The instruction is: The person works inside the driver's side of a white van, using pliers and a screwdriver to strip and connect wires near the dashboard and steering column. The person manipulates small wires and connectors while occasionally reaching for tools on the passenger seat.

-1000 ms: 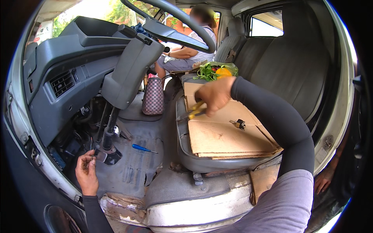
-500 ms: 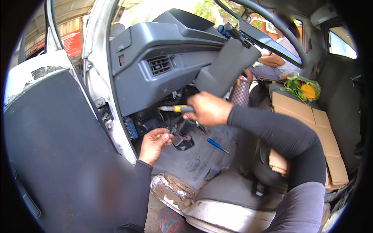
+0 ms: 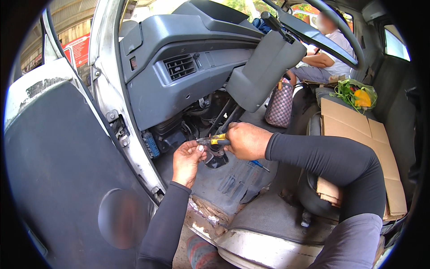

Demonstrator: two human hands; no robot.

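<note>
Yellow-and-black handled pliers (image 3: 214,140) sit in my right hand (image 3: 249,141), their metal jaws pointing left. My left hand (image 3: 186,162) is pinched at the tip of those jaws, thumb against fingers. Whatever lies between its fingertips is too small to make out. Both hands are above the vehicle's footwell, below the grey dashboard (image 3: 156,96) and the steering column cover (image 3: 264,67). On the floor mat lies a blue-handled screwdriver (image 3: 260,166), partly hidden behind my right hand.
An open door (image 3: 58,157) stands on the left. Flattened cardboard (image 3: 354,130) covers the seat, with a bag of greens and a yellow item (image 3: 362,97) beyond. A checkered bag (image 3: 279,105) stands past the steering column. Another person (image 3: 329,54) sits at the far side.
My right hand has brought the pliers down to my left hand's fingertips; before, they were apart. My left hand has moved slightly up and right. The view has shifted a little.
</note>
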